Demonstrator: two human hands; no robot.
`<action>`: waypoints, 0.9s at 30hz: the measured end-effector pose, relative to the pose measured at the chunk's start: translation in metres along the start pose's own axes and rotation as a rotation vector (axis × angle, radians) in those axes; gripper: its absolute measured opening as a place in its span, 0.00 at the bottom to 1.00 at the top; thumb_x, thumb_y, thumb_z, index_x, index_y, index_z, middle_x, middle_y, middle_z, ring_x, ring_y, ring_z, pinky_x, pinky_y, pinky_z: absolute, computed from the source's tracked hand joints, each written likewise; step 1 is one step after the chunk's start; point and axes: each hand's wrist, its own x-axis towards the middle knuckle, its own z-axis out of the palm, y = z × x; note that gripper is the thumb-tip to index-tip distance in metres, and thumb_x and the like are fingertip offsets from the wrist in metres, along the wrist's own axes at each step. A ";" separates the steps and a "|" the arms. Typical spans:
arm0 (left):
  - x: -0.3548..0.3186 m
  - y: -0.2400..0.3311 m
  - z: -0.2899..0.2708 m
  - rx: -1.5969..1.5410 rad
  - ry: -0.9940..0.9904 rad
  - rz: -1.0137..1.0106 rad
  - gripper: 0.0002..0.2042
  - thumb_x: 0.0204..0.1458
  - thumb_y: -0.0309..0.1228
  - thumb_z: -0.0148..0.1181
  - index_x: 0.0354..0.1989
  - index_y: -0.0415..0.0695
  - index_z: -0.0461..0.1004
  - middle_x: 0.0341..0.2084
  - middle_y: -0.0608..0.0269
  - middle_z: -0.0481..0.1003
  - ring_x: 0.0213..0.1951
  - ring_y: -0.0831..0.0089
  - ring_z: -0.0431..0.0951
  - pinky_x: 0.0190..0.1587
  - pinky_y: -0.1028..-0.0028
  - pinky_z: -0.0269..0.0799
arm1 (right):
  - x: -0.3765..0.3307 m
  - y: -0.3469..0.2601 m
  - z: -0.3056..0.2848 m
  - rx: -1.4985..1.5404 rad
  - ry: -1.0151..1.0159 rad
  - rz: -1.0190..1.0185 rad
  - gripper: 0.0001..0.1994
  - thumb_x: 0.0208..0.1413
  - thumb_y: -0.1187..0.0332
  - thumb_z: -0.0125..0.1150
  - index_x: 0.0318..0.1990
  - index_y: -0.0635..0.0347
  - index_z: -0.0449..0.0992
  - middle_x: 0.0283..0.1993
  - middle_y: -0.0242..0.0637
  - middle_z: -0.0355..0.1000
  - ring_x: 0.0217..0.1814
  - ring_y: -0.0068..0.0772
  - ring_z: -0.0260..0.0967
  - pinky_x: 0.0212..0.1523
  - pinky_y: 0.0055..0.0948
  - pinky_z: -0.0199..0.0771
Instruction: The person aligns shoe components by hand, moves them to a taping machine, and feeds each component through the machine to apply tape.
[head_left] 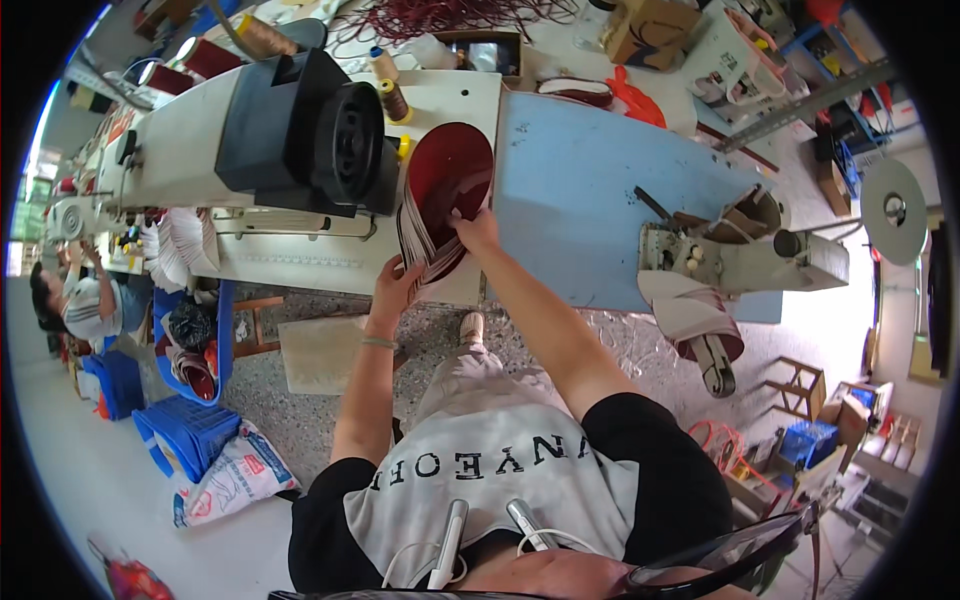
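Note:
A stack of curved, flexible pieces [447,155], dark red on the inner face with pale layered edges, stands at the front edge of the white table. It looks like shoe uppers, though I cannot be sure of the kind. My left hand [398,287] grips the lower left edge of the stack, its fingers closed round the layers. From the right my right hand [476,232] reaches in over the stack's near rim, fingers closed on the red inner side. Part of those fingers is hidden inside the curve.
Left of the stack is a sewing machine [175,150] with a black handwheel. Thread spools [394,100] stand behind. On the right, a second machine [740,255] with a similar piece [700,305] adjoins a blue tabletop [570,190]. A blue crate [222,345] sits lower left; another person [95,290] works beyond.

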 end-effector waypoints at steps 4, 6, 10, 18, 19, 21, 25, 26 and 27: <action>-0.009 -0.009 -0.001 -0.133 -0.163 -0.007 0.28 0.51 0.31 0.64 0.59 0.34 0.61 0.31 0.64 0.75 0.25 0.82 0.71 0.24 0.82 0.65 | -0.043 0.011 -0.050 0.195 -0.055 -0.252 0.30 0.39 0.62 0.70 0.51 0.65 0.68 0.44 0.45 0.73 0.47 0.42 0.72 0.46 0.35 0.70; -0.027 0.006 0.029 -0.219 -0.262 0.083 0.30 0.49 0.28 0.64 0.61 0.35 0.58 0.36 0.62 0.74 0.33 0.78 0.73 0.33 0.78 0.69 | -0.080 0.008 -0.101 0.247 0.088 -0.251 0.27 0.41 0.64 0.69 0.50 0.64 0.69 0.43 0.42 0.73 0.45 0.39 0.72 0.46 0.34 0.70; -0.056 0.054 0.100 -0.307 -0.647 0.302 0.39 0.42 0.19 0.66 0.64 0.39 0.52 0.50 0.57 0.68 0.53 0.65 0.70 0.58 0.67 0.66 | -0.183 0.014 -0.211 0.422 0.395 -0.493 0.21 0.43 0.72 0.67 0.48 0.62 0.71 0.40 0.34 0.72 0.42 0.31 0.69 0.46 0.31 0.69; -0.150 0.065 0.289 0.197 -1.439 0.451 0.48 0.29 0.32 0.78 0.63 0.40 0.57 0.54 0.56 0.66 0.56 0.66 0.66 0.59 0.68 0.61 | -0.344 0.126 -0.334 0.745 1.110 -0.516 0.23 0.45 0.81 0.61 0.52 0.66 0.69 0.49 0.36 0.72 0.52 0.31 0.68 0.54 0.31 0.66; -0.166 0.068 0.307 0.268 -1.421 0.567 0.47 0.29 0.34 0.78 0.62 0.39 0.58 0.51 0.55 0.66 0.54 0.65 0.67 0.58 0.68 0.61 | -0.350 0.138 -0.344 0.758 1.188 -0.561 0.23 0.46 0.81 0.60 0.53 0.66 0.69 0.50 0.37 0.71 0.53 0.32 0.68 0.55 0.32 0.66; -0.192 0.068 0.334 0.369 -1.357 0.764 0.44 0.31 0.36 0.76 0.61 0.39 0.61 0.45 0.53 0.67 0.49 0.61 0.69 0.54 0.67 0.64 | -0.353 0.143 -0.363 1.033 1.285 -0.627 0.23 0.48 0.83 0.57 0.55 0.67 0.67 0.54 0.39 0.70 0.56 0.33 0.67 0.56 0.33 0.65; -0.209 0.055 0.370 0.448 -1.208 0.754 0.40 0.34 0.39 0.73 0.59 0.39 0.65 0.45 0.52 0.67 0.48 0.61 0.70 0.50 0.67 0.68 | -0.328 0.186 -0.402 1.287 1.164 -0.558 0.24 0.47 0.84 0.55 0.55 0.66 0.66 0.54 0.38 0.68 0.56 0.35 0.66 0.56 0.34 0.66; -0.208 0.050 0.376 0.458 -1.213 0.757 0.40 0.34 0.39 0.73 0.59 0.39 0.65 0.45 0.52 0.67 0.48 0.61 0.70 0.50 0.67 0.68 | -0.323 0.193 -0.410 1.201 1.147 -0.546 0.23 0.45 0.84 0.54 0.53 0.66 0.66 0.52 0.37 0.69 0.55 0.35 0.67 0.56 0.35 0.67; -0.205 0.044 0.379 0.428 -1.187 0.672 0.39 0.34 0.39 0.73 0.58 0.38 0.65 0.45 0.52 0.67 0.48 0.62 0.71 0.50 0.67 0.68 | -0.319 0.192 -0.414 1.267 1.111 -0.523 0.23 0.45 0.85 0.54 0.53 0.66 0.67 0.51 0.37 0.69 0.54 0.35 0.67 0.55 0.34 0.67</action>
